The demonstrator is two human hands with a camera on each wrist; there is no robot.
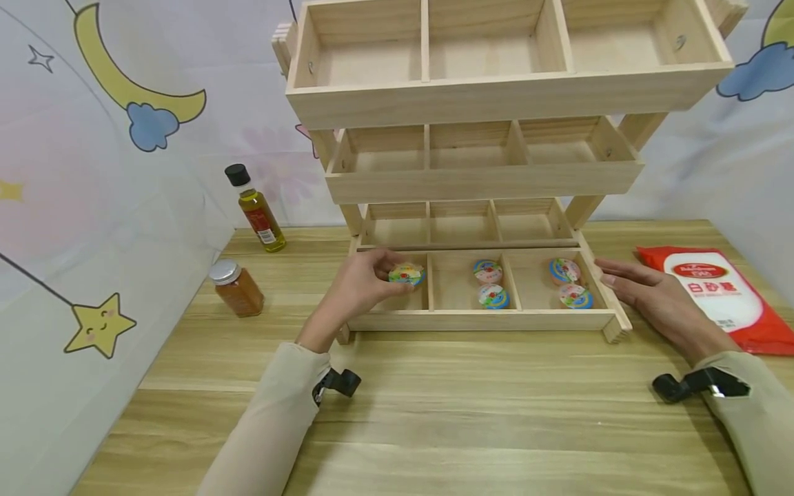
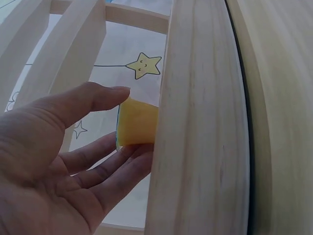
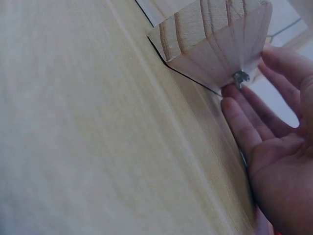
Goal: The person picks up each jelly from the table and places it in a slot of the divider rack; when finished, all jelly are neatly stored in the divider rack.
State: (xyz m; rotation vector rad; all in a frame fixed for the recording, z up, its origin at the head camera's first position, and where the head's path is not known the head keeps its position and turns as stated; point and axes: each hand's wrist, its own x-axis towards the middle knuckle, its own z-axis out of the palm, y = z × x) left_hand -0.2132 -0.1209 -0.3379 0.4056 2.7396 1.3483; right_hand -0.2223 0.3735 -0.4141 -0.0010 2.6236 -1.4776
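Note:
My left hand (image 1: 362,284) pinches a small jelly cup (image 1: 407,274) between thumb and fingers, at the left compartment of the rack's lowest tray (image 1: 387,321). In the left wrist view the cup's yellow-orange body (image 2: 138,122) shows, its base hidden behind the front board. Two jelly cups (image 1: 488,271) sit in the middle compartment, beside its right divider. Another pair of cups (image 1: 564,271) is in the right compartment. With fingers extended, my right hand (image 1: 660,303) touches the outer right side of the rack, near a metal bolt (image 3: 240,78).
Above rise more tiers of the wooden rack (image 1: 509,96), each split into three compartments. On the left stand an oil bottle (image 1: 260,217) and a spice jar (image 1: 238,289) with orange-brown contents. A red and white bag (image 1: 707,286) lies right of the rack, behind my right hand.

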